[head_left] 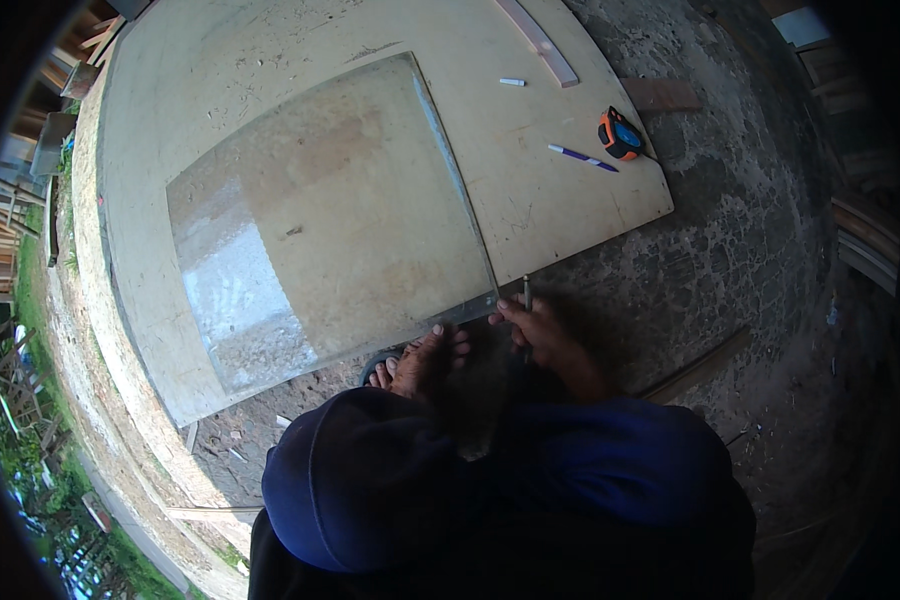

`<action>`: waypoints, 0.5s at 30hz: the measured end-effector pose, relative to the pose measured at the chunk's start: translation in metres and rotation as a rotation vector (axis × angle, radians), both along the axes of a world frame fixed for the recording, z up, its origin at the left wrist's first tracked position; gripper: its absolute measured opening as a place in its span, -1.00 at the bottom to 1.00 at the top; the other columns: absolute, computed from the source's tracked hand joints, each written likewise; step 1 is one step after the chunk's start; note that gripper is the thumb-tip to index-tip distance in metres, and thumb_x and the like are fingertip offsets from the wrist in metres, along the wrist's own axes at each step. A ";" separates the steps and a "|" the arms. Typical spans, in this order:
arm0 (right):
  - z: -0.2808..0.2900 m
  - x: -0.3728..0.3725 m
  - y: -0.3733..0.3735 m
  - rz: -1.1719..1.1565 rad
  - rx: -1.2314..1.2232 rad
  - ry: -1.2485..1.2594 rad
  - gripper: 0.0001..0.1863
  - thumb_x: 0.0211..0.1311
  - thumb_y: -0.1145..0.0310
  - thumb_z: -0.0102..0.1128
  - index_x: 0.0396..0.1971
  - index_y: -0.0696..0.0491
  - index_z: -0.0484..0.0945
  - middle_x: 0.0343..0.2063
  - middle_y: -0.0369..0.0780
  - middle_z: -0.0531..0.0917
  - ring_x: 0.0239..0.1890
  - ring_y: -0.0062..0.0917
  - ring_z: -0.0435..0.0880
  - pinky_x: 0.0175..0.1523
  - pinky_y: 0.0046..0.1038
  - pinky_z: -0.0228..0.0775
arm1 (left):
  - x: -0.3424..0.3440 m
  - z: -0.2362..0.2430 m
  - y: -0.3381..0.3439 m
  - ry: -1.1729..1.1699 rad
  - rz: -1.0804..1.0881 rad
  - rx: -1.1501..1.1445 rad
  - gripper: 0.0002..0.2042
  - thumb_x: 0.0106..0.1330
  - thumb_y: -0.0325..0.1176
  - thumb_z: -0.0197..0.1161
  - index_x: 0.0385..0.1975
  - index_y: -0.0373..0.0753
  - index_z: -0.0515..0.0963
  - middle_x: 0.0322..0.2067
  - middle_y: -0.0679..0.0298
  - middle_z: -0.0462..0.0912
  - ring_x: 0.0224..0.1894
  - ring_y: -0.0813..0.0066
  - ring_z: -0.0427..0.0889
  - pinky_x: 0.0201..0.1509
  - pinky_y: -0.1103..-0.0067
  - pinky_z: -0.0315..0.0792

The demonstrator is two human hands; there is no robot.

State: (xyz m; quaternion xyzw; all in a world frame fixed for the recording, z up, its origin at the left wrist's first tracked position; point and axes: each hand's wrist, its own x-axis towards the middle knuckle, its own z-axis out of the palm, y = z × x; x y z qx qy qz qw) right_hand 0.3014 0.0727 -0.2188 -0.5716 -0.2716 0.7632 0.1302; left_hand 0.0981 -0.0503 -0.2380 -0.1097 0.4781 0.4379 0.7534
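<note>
A clear glass pane (355, 215) lies flat on a pale wooden board (560, 215), with bright sky reflected in its left part. My right hand (540, 330) is at the pane's near right corner. Its thumb and forefinger close together at that corner, while a slim pen-shaped tool (527, 292) stands upright between its fingers. What appears to be my left hand (425, 362) is low at the pane's near edge, close to toes in a dark sandal. Shadow and overlap there hide whether its fingers grip anything.
On the board's right side lie an orange and black tape measure (621, 134), a purple and white pen (582, 157), a small white stick (512, 82) and a wooden strip (540, 45). Rough concrete floor (740, 190) borders the board. My knees in dark blue cloth (360, 480) are close in front.
</note>
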 end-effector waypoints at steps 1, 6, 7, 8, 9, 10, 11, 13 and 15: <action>-0.001 0.000 0.003 0.009 0.011 0.033 -0.74 0.41 0.16 0.26 -0.26 0.07 0.57 -0.40 -0.29 0.69 -0.69 -0.78 0.36 -0.62 -0.61 0.28 | 0.000 0.003 0.004 -0.018 0.014 -0.011 -0.52 0.44 -0.01 0.29 0.12 -0.28 0.55 -0.01 0.21 0.69 0.02 0.37 0.64 0.07 0.44 0.50; -0.012 -0.001 0.007 0.057 -0.044 0.115 -0.77 0.39 0.19 0.30 -0.25 0.06 0.60 -0.46 -0.34 0.64 -0.67 -0.79 0.38 -0.60 -0.62 0.26 | 0.012 -0.009 0.024 -0.110 0.000 0.054 -0.51 0.43 -0.01 0.29 0.14 -0.27 0.52 0.01 0.19 0.65 0.06 0.34 0.58 0.22 0.37 0.42; -0.016 -0.004 0.007 0.047 -0.041 0.148 -0.78 0.39 0.20 0.30 -0.26 0.06 0.61 -0.46 -0.35 0.63 -0.66 -0.80 0.39 -0.60 -0.62 0.26 | 0.014 -0.010 0.027 -0.111 0.005 0.065 -0.51 0.43 0.00 0.29 0.14 -0.28 0.51 0.02 0.18 0.63 0.06 0.33 0.57 0.26 0.35 0.39; -0.019 -0.005 0.007 0.035 -0.023 0.160 -0.78 0.37 0.21 0.33 -0.27 0.06 0.61 -0.48 -0.36 0.62 -0.64 -0.78 0.41 -0.57 -0.61 0.29 | 0.017 -0.013 0.028 -0.118 0.016 0.077 -0.52 0.43 -0.01 0.29 0.12 -0.27 0.52 0.01 0.18 0.63 0.06 0.33 0.56 0.26 0.36 0.39; -0.021 -0.007 0.007 0.022 -0.004 0.173 -0.79 0.35 0.23 0.35 -0.28 0.06 0.62 -0.50 -0.37 0.60 -0.62 -0.77 0.43 -0.54 -0.59 0.31 | 0.018 -0.018 0.027 -0.124 0.026 0.089 -0.54 0.43 -0.02 0.29 0.11 -0.26 0.52 0.01 0.18 0.63 0.05 0.33 0.56 0.25 0.36 0.39; -0.023 -0.008 0.007 0.004 0.014 0.184 -0.79 0.32 0.24 0.38 -0.28 0.06 0.62 -0.52 -0.38 0.59 -0.60 -0.75 0.46 -0.51 -0.58 0.33 | 0.019 -0.019 0.029 -0.131 0.032 0.101 -0.56 0.43 -0.03 0.29 0.09 -0.26 0.53 0.00 0.18 0.63 0.05 0.33 0.56 0.25 0.36 0.39; -0.026 -0.008 0.006 0.007 0.021 0.200 -0.80 0.33 0.25 0.37 -0.28 0.07 0.63 -0.51 -0.37 0.61 -0.57 -0.74 0.48 -0.47 -0.58 0.35 | 0.020 -0.019 0.029 -0.138 0.036 0.122 -0.58 0.44 -0.04 0.28 0.08 -0.26 0.53 0.00 0.19 0.63 0.05 0.33 0.55 0.25 0.37 0.39; -0.028 -0.008 0.007 0.009 0.038 0.232 -0.80 0.33 0.26 0.36 -0.26 0.09 0.65 -0.48 -0.35 0.63 -0.52 -0.72 0.52 -0.40 -0.58 0.39 | 0.019 -0.017 0.030 -0.153 0.042 0.167 -0.60 0.45 -0.06 0.27 0.05 -0.25 0.53 -0.01 0.19 0.64 0.05 0.34 0.55 0.25 0.37 0.38; -0.028 -0.005 0.011 0.055 0.037 0.266 -0.80 0.37 0.27 0.31 -0.24 0.11 0.65 -0.44 -0.32 0.66 -0.46 -0.67 0.57 -0.30 -0.56 0.42 | 0.019 -0.014 0.031 -0.190 0.034 0.211 -0.60 0.49 -0.09 0.23 0.12 -0.27 0.51 0.02 0.22 0.63 0.09 0.36 0.54 0.28 0.41 0.37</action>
